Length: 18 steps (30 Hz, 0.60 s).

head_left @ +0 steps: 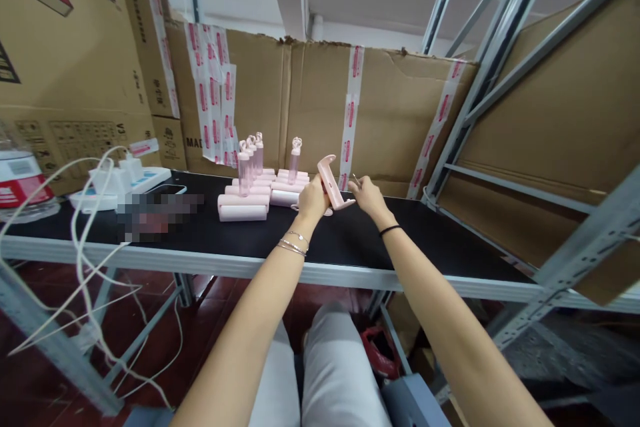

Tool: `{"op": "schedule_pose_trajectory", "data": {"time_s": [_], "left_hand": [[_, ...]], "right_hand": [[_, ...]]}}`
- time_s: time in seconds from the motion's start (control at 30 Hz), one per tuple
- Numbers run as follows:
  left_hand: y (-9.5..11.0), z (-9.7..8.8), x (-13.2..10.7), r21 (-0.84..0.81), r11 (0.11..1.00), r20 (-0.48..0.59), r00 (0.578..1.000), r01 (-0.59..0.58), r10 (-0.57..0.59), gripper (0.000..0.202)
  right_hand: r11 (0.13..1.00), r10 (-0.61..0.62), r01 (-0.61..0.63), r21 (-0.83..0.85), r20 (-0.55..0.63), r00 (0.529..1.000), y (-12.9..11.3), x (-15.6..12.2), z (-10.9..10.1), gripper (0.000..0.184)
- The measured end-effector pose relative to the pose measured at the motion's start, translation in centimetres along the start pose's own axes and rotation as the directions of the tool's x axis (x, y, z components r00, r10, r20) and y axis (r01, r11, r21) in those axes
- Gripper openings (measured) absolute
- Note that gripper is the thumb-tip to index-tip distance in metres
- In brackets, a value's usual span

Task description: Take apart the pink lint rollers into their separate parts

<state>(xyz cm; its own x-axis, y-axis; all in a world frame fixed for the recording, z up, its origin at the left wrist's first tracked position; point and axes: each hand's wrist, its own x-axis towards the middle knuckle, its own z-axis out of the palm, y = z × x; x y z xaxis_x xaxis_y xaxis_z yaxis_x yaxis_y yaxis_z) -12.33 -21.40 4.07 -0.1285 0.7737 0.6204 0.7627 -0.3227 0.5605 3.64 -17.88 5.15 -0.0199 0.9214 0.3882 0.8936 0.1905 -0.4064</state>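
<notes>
My left hand (pixel 314 197) is closed round a pink U-shaped bracket (pixel 331 183), held tilted above the black tabletop (pixel 350 243). Just to its right, the fingers of my right hand (pixel 369 195) are pinched on a small thin item, too small to name. Left of my hands lie several pink and white rollers (pixel 243 208) in two rows. Clear pink tubes with looped caps (pixel 244 170) stand upright on some of them. Part of another pink piece (pixel 328 212) shows beneath my left hand, mostly hidden.
A white power strip (pixel 150 180) with plugs and hanging white cables (pixel 83 260) sits at the left. Beside it stands a bottle with a red label (pixel 23 180). Taped cardboard (pixel 315 100) walls the back; a metal shelf post (pixel 460 133) rises at the right.
</notes>
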Motion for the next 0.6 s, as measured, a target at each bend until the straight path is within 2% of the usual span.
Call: {"op": "schedule_pose_trajectory", "data": {"time_s": [0.07, 0.13, 0.27, 0.33, 0.47, 0.6], "left_hand": [[-0.1, 0.1, 0.0, 0.014, 1.000, 0.010, 1.000, -0.008, 0.008, 0.027], [-0.3, 0.3, 0.1, 0.028, 0.999, 0.017, 1.000, -0.021, 0.021, 0.026], [-0.7, 0.7, 0.3, 0.028, 0.995, 0.074, 0.992, -0.101, 0.099, 0.024], [-0.9, 0.8, 0.5, 0.031, 0.985, 0.113, 0.980, -0.170, 0.165, 0.019], [-1.1, 1.0, 0.7, -0.005, 0.959, 0.139, 0.950, -0.283, 0.281, 0.016], [-1.0, 0.9, 0.5, -0.002, 0.953, 0.196, 0.935, -0.302, 0.296, 0.017]], "right_hand": [[0.991, -0.040, 0.053, 0.121, -0.103, 0.994, -0.1, -2.0, -0.3, 0.044], [0.975, -0.128, 0.154, 0.162, -0.155, 0.979, -0.1, -3.9, 0.0, 0.041], [0.918, -0.347, 0.370, 0.143, -0.159, 0.924, 0.2, -5.8, 0.9, 0.036], [0.894, -0.410, 0.434, 0.111, -0.192, 0.892, 0.4, -5.9, 1.0, 0.036], [0.884, -0.450, 0.465, 0.049, -0.181, 0.874, 0.8, -5.8, 0.6, 0.033], [0.885, -0.453, 0.462, 0.060, -0.126, 0.883, 0.9, -5.9, 0.2, 0.030]]}}
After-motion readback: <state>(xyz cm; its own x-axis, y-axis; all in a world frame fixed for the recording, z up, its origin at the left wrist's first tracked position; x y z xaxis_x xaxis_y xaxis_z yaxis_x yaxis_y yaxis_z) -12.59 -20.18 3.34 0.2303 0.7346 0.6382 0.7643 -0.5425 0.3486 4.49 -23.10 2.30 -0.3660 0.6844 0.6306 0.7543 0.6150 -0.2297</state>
